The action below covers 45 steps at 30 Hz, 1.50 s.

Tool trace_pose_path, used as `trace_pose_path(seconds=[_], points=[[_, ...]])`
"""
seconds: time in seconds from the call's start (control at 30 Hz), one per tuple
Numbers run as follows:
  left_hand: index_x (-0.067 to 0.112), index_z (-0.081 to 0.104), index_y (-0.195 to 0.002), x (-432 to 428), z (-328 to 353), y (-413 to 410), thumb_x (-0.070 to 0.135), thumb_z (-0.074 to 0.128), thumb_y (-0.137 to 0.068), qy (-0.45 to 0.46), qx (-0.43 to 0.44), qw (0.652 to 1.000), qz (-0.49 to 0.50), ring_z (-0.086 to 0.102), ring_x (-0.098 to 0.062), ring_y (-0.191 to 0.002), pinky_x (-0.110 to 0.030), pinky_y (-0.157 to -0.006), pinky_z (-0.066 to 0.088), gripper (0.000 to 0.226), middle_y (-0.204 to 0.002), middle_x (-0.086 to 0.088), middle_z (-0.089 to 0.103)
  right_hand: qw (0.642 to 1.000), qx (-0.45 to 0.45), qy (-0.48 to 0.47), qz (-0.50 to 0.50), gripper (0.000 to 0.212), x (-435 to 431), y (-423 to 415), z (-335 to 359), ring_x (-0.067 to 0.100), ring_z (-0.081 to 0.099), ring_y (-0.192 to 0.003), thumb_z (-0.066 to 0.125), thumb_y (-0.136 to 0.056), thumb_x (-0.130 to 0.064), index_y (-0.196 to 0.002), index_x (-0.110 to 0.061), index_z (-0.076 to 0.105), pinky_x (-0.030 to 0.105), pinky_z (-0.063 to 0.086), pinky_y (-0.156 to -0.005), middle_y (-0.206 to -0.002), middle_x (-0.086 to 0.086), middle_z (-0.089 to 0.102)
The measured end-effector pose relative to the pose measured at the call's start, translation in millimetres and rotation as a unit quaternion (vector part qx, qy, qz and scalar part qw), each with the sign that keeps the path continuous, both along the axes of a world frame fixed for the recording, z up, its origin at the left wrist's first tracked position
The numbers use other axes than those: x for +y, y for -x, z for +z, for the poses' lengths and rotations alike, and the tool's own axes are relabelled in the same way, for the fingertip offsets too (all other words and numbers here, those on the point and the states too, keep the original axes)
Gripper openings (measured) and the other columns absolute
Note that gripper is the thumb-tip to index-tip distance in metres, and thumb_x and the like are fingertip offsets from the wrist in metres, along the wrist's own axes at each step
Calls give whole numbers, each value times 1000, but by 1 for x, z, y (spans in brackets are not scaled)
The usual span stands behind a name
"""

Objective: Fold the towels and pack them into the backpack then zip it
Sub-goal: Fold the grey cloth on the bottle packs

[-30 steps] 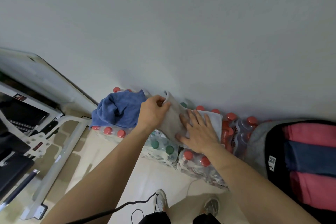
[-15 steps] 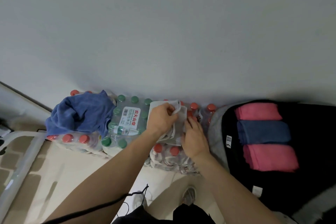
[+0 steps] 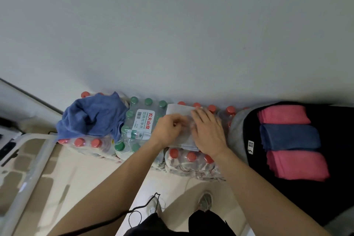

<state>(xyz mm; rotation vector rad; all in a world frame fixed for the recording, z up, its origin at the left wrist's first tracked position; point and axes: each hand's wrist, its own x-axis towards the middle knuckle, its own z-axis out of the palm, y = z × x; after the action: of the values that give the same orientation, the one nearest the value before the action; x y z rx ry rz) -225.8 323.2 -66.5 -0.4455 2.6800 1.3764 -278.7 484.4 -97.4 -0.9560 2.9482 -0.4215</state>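
Note:
A folded white towel [image 3: 177, 110] lies on shrink-wrapped packs of water bottles [image 3: 142, 120] against the wall. My left hand [image 3: 169, 130] has its fingers curled at the towel's left edge and seems to pinch it. My right hand [image 3: 207, 132] lies flat on the towel, fingers straight, pressing it down. A crumpled blue towel [image 3: 92, 119] sits on the bottles at the left. At the right an open black backpack [image 3: 249, 132] holds a pink towel [image 3: 281, 114], a blue towel [image 3: 289, 139] and another pink towel [image 3: 297, 165], all folded.
A grey wall stands right behind the bottle packs. White metal frame tubing [image 3: 28, 168] runs along the left over the tiled floor. My shoes [image 3: 206, 201] and a black cable [image 3: 141, 210] are below the hands.
The white towel has been folded smaller over the last second. My right hand now lies flat on top of it and my left hand sits lower at its left edge.

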Motion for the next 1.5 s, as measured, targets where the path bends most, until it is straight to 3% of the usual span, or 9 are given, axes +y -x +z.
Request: trace_pose_path(seconds=[0.27,0.5,0.67,0.83,1.0,1.1,1.17,1.33,1.5], points=[[15,54,-122,-22,-23,-2,27,53,-94,136,-95,981,103,57,-29,-108,-39,-85,47,31,-119,-7,61,979,-101,-174,9,69,2,3,-15,30,5,-151,17,-101,-48,-157,-13,-4,57,11,-119,-166,4,-6],[10,44,-131,-16,-28,8,21,47,-96,147,-123,977,91,60,-36,-106,-37,-78,42,37,-117,-17,64,995,17,-102,12,45,-27,33,24,33,50,-118,47,-86,-28,-125,-8,56,47,42,-100,-130,12,60],[21,50,-125,-28,-27,3,13,54,-88,55,-22,998,33,54,-28,-104,-29,-77,36,38,-114,-10,57,964,-150,-131,174,77,-60,73,50,24,21,-144,54,-88,-6,-154,-27,21,41,25,-118,-161,-4,22],[26,53,-128,-37,-13,2,9,59,-88,27,16,999,-9,50,-19,-104,-24,-82,35,44,-116,-5,56,936,-225,-189,195,28,-71,85,71,23,55,-102,63,-79,-17,-102,-33,55,40,50,-84,-109,-3,60],[26,64,-109,-49,10,-5,25,68,-82,-7,-144,986,-80,63,-17,-87,-26,-71,48,27,-91,6,65,921,-315,-177,145,19,-45,89,79,20,63,-87,74,-75,-21,-87,-28,62,33,51,-72,-93,-4,66],[21,68,-80,-58,23,-3,38,64,-75,-44,-141,988,-51,59,-14,-73,-26,-63,43,18,-75,6,63,910,-372,-144,119,21,-24,91,78,20,66,-86,82,-74,-33,-85,-24,67,34,52,-74,-91,-1,70],[18,69,-89,-64,25,4,37,66,-76,-84,-124,989,-8,61,-16,-77,-28,-67,47,23,-82,3,66,901,-407,-112,97,25,-12,90,75,18,67,-83,82,-75,-37,-87,-19,71,32,51,-73,-89,-1,72],[21,60,-115,-53,4,20,30,72,-85,-3,-85,996,12,59,-14,-90,-19,-73,45,33,-104,3,63,931,-359,-58,-14,32,2,77,41,22,67,-95,83,-74,-27,-101,-19,68,31,53,-78,-102,2,70],[19,56,-121,-32,-18,33,21,62,-89,124,-43,991,9,59,-26,-104,-36,-87,48,33,-119,-5,59,961,-265,-43,-70,46,4,58,26,32,60,-114,66,-76,-19,-121,-22,57,37,51,-90,-125,9,60]])
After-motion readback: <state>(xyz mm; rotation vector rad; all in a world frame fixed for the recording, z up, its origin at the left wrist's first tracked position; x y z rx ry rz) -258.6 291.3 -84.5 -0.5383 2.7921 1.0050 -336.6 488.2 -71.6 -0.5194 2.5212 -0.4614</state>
